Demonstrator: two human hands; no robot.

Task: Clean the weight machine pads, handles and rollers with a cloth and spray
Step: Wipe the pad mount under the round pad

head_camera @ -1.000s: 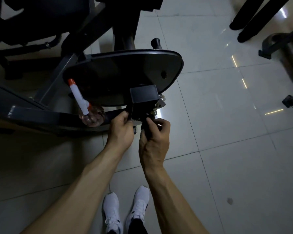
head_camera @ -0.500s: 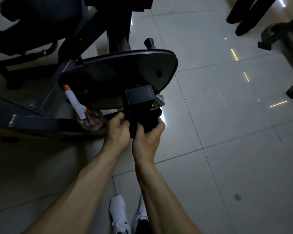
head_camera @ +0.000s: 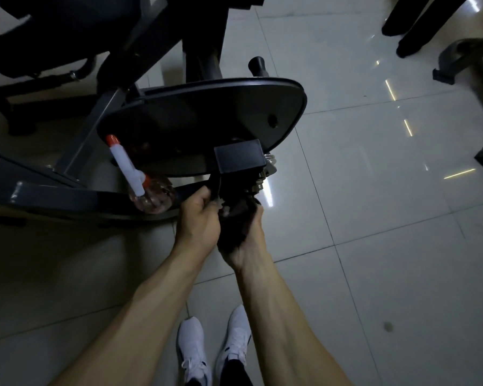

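Here the right hand (head_camera: 248, 238) cups a dark cloth (head_camera: 233, 221) from below, thumb up along its right side and fingers curled into the bunched fabric. The cloth is pressed up against the hardware under a black box bracket (head_camera: 239, 160). The left hand (head_camera: 200, 221), just left of it at the middle of the frame, has its fingers curled in around a narrow dark bar (head_camera: 215, 188) that hangs below the bracket's left edge. It looks like a steadying hold, though the dim light hides whether it also catches a corner of the cloth.

The step in hand appears to be wiping the fittings beneath the bracket. To do it well, I would keep the left hand braced. The right hand should twist the cloth around the part rather than only dab it. It should also take care near the bright bolts (head_camera: 260, 179) at the bracket's right, where fabric could snag on the threads.

The cloth lies wholly within the right hand's grasp, touching the underside of the bracket. Above it, the wide oval machine pad (head_camera: 204, 123) fills the upper middle of the frame, its rim touching the bracket. The spray bottle (head_camera: 151, 196) is held by neither hand. It stands to the left of the left hand, near it but apart, by the grey frame beam (head_camera: 53, 196) at the left, with its white nozzle and red tip leaning toward the upper left. All around is pale tiled floor (head_camera: 374, 218), and a pair of white shoes (head_camera: 193, 346) shows at the bottom edge.
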